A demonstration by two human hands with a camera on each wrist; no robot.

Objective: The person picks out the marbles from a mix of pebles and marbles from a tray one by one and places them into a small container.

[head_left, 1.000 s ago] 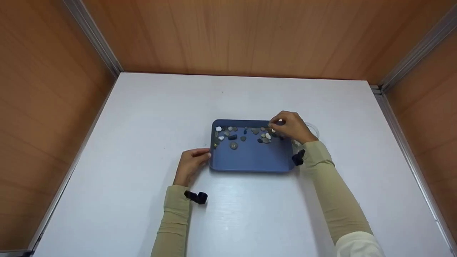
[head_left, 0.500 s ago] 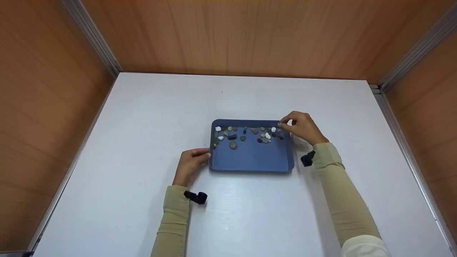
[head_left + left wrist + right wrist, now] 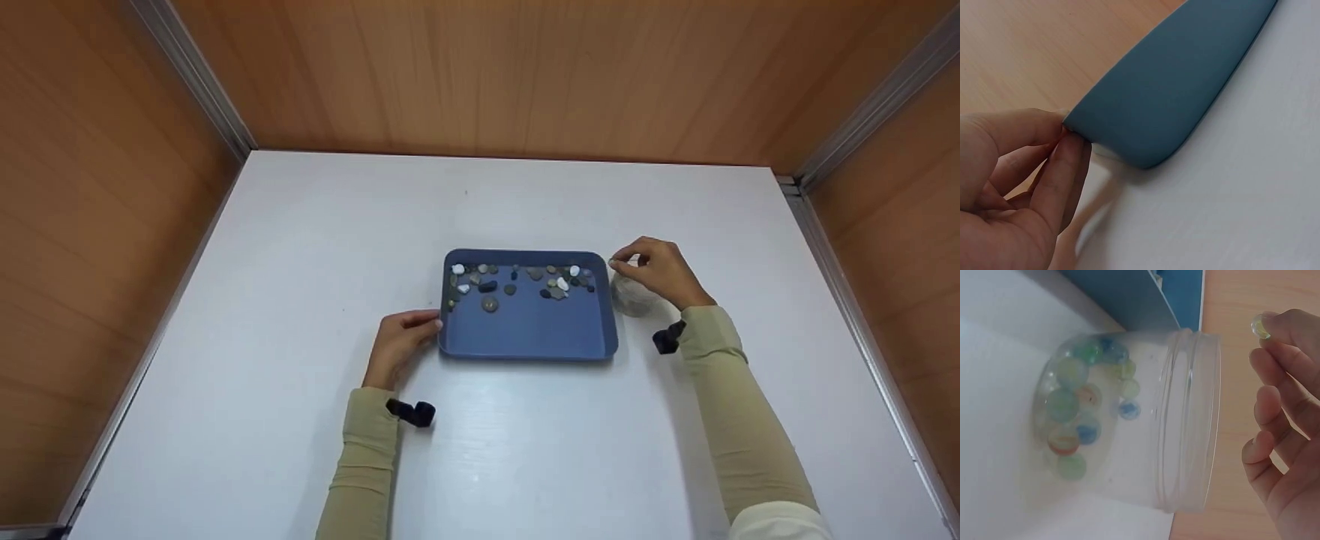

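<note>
A blue tray [image 3: 529, 330] lies on the table with several pebbles, white, grey and dark, along its far part, such as a round grey pebble [image 3: 490, 304]. My left hand [image 3: 396, 346] pinches the tray's left rim [image 3: 1081, 115] between thumb and fingers. Just beyond the tray's right side stands a clear open jar [image 3: 1140, 467] holding several coloured glass marbles [image 3: 1063, 405]. Above the jar's mouth, my right hand [image 3: 661, 274] pinches a clear marble with a yellow swirl [image 3: 1260, 327] between thumb and forefinger. The other fingers are loosely bent.
The white table [image 3: 480, 450] has wood-grain panels [image 3: 525, 82] behind it and at both sides. Metal posts stand at its back corners. A black wrist camera [image 3: 412, 413] sits on the left forearm, another [image 3: 667, 337] on the right.
My right hand has moved right, from over the tray's far right part to above the jar, carrying the marble. The left hand has stayed at the tray's rim.
</note>
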